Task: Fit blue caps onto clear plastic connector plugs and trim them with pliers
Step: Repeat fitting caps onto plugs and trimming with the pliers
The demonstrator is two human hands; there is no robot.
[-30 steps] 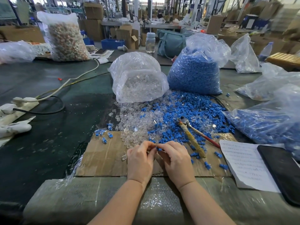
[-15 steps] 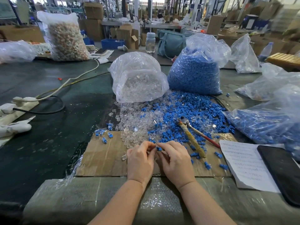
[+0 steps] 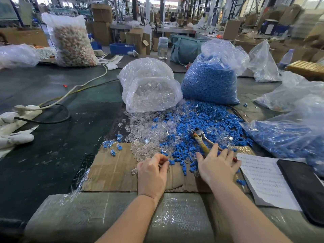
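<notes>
- Brown cardboard sheet [image 3: 114, 172] underlies both hands; its near edge runs just behind the wrists, and bare cardboard lies open to the left of the left hand's fingers.
- Left hand [image 3: 152, 172]: fingers curled, fingertips pinched together on a small piece; whether it is a clear plug or a capped one cannot be told. A loose blue cap [image 3: 172, 162] lies just beyond the fingertips.
- Right hand [image 3: 217, 163]: fingers straight and spread, laid flat over the handles of the pliers [image 3: 201, 139], whose jaws point away from the fingertips.
- Clear plugs [image 3: 145, 135]: small transparent pieces heaped ahead of the left fingers, spilling from the clear bag [image 3: 149, 85].
- Blue caps [image 3: 201, 118]: small stubby pieces scattered ahead of and between the two hands, below the blue bag [image 3: 210, 79].
- Finished capped plugs [image 3: 112, 146] lie in a small group to the far left of the left fingers.
- Printed paper [image 3: 263, 179] and a dark phone [image 3: 305, 188] bound the space to the right of the right fingers.
</notes>
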